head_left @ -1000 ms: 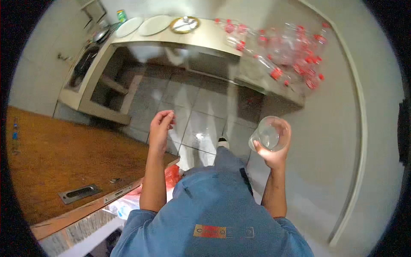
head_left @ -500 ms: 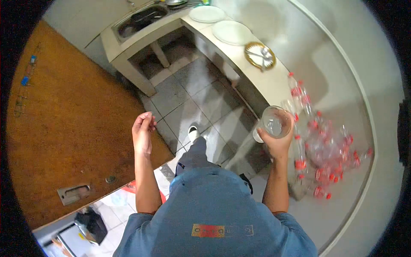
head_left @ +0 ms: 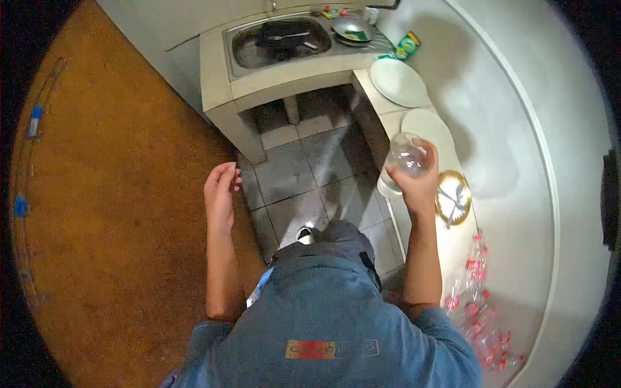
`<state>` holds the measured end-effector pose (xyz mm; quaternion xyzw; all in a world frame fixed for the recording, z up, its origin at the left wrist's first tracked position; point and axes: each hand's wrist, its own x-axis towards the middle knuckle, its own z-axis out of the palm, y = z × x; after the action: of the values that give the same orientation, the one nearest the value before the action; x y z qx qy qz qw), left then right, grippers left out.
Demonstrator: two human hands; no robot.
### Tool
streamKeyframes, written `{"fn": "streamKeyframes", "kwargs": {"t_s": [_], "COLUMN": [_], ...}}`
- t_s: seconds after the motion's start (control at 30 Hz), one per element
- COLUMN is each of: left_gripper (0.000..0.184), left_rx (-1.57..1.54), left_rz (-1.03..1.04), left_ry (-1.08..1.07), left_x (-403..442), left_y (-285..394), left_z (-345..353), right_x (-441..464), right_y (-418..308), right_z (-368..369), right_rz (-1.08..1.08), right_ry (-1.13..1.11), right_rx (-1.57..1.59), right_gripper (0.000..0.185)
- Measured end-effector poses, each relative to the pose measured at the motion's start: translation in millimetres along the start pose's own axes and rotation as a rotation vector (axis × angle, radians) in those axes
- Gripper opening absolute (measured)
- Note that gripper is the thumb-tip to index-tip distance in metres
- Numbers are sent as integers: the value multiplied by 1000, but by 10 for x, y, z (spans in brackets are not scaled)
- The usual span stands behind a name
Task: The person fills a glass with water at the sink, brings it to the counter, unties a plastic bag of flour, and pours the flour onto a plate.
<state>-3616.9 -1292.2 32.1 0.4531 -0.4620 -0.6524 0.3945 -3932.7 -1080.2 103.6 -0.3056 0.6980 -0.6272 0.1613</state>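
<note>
My right hand (head_left: 420, 181) is wrapped around a clear drinking glass (head_left: 402, 152), its round mouth facing up toward me. The glass's paler lower end shows below my fingers, over the inner edge of the counter (head_left: 400, 223). A white plate (head_left: 430, 126) lies just beyond this hand, and a gold-rimmed dish (head_left: 460, 194) with cutlery on it sits to its right. In front of the brown door, my left hand (head_left: 220, 187) is raised with its fingers curled in and the thumb against them; nothing shows in it.
A metal sink (head_left: 236, 64) holds dark items and cutlery, with a pan (head_left: 352, 29) beside it. Another white plate (head_left: 398, 81) and a green packet (head_left: 407, 45) are near the corner. Several plastic bottles (head_left: 479, 268) stand at right. The brown door (head_left: 123, 213) fills the left side.
I have stepped forward, so the sink and plates appear closer and the bottles have slid down the view. My right hand still carries the glass, now beside the gold-rimmed dish.
</note>
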Motion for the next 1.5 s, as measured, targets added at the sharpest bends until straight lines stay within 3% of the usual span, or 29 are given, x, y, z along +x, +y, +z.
{"fn": "streamKeyframes", "kwargs": {"t_s": [0.17,0.37,0.43,0.57,0.63,0.7,0.77,0.9,0.97,1.1,1.17,1.3,1.37,1.5], "left_gripper": [20,18,17,17,18,18,18,17,17,15,15,16,16,21], "left_rx": [7,-93,-95,-130,-148,-196,-204,-217,-223,-249,-246,-282,-264,-174], "left_rz": [-10,-32,-47,-37,-62,-40,-47,-24,-30,-78,-67,-41,-64,-102], "left_ry": [111,442,546,662,722,712,727,736,707,620,583,427,380,305], "left_x": [578,1288,1429,1797,1917,2067,2186,2481,2667,3085,3322,3772,4009,4526], "left_y": [90,171,214,432,505,499,477,415,475,594,619,716,760,921], "left_z": [-22,-82,-74,127,226,244,261,182,154,6,-61,-189,-243,-250], "right_x": [1350,2902,3350,4027,4318,4551,4667,4894,5035,5183,5218,5233,5334,5355], "right_y": [352,811,1123,1035,1287,1566,1440,1459,1467,1261,1173,1037,1172,1357], "right_z": [830,1897,2210,2759,3021,3185,3247,3363,3407,3413,3414,3520,3529,3736], "right_rz": [-122,97,31,291,360,384,644,790,1026,1087,1113,879,547,303], "right_ry": [-184,-436,-478,-705,-788,-791,-888,-873,-891,-937,-1020,-767,-704,-468], "right_rx": [54,-44,-138,-73,-85,-173,196,207,258,343,532,410,162,-79], "right_gripper": [69,75,76,71,50,46,51,59,70,76,63,59,60,69]}}
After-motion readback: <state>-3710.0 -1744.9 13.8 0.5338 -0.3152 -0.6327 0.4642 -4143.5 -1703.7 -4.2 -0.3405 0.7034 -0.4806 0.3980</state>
